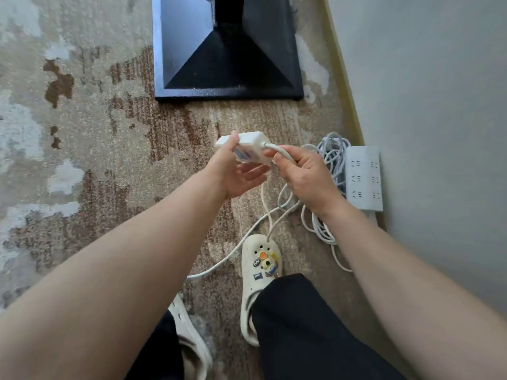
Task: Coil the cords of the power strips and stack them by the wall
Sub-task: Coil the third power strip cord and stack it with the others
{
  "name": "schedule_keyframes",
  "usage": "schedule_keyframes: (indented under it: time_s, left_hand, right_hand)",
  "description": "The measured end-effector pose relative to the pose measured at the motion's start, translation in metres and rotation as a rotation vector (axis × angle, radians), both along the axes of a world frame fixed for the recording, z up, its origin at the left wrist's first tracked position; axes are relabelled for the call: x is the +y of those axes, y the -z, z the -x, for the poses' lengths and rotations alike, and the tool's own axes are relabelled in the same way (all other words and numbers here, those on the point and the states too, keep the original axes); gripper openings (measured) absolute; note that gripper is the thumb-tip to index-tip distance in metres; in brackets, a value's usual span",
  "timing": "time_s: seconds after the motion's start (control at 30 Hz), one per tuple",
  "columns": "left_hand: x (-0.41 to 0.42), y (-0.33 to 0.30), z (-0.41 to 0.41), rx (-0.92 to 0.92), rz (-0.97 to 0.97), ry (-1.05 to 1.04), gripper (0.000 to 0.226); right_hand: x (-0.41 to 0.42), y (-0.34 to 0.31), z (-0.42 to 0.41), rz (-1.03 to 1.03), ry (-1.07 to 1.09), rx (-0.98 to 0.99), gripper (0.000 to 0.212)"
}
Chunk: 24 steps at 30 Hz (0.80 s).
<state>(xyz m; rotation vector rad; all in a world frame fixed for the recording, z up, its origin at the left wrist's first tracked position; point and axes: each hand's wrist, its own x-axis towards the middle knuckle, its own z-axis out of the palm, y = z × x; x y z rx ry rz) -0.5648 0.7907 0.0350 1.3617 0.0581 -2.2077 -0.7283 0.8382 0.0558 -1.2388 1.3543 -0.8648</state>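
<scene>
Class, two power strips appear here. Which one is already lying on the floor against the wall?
The grey power strip, flat on the carpet, sockets up. The white power strip is held above the floor by both hands.

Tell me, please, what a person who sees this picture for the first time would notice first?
First, the two hands in the middle: the left hand holds a white power strip up, and the right hand pinches its cord where it leaves the strip. Next, a second power strip lies by the wall at right, beside a tangle of white cord.
</scene>
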Motion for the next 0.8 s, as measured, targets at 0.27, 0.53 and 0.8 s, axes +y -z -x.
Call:
schedule_keyframes:
  time_s: [0.27, 0.53, 0.8]
  left_hand:
    - [0.005, -0.049, 0.034, 0.024, 0.1, -0.302, 0.052]
    - [0.022, -0.085, 0.102, -0.379, 0.297, 0.114, 0.036]
    - [0.027, -0.102, 0.13, -0.504, 0.501, 0.52, 0.043]
  right_hand:
    - [0.027, -0.035, 0.029, -0.03, 0.092, 0.111, 0.013]
    - [0.039, -0.056, 0.051, 0.092, 0.074, 0.678, 0.066]
    - [0.047, -0.057, 0.104, 0.027, 0.253, 0.729, 0.056]
